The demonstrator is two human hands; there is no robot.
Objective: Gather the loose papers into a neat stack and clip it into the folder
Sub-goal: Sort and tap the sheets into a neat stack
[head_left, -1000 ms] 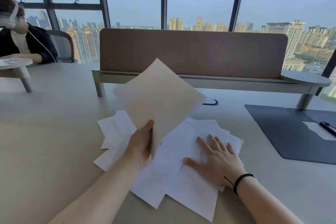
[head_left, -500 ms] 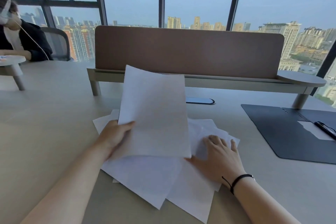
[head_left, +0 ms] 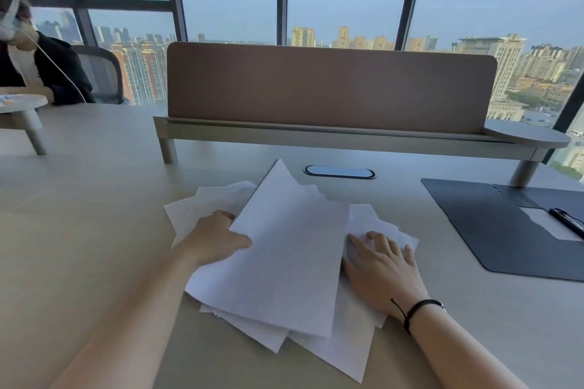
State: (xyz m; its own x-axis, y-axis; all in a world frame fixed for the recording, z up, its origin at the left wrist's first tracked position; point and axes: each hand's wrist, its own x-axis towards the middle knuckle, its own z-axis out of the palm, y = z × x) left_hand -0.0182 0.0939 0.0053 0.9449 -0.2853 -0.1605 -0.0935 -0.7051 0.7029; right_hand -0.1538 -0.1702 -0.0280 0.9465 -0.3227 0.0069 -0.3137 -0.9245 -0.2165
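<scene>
1. The top sheet (head_left: 284, 262), held raised a second ago, is now being laid flat on the loose papers (head_left: 373, 224) at mid-tabletop (head_left: 94, 230); gathering is judged barely begun.
2. Its left edge is being pinched by the left hand (head_left: 215, 240); the right hand (head_left: 379, 265) is being pressed flat, fingers spread, on the pile.
3. Its long axis is being pointed away, slightly leftward. The folder (head_left: 493, 230) is lying open, well apart to the right.
</scene>
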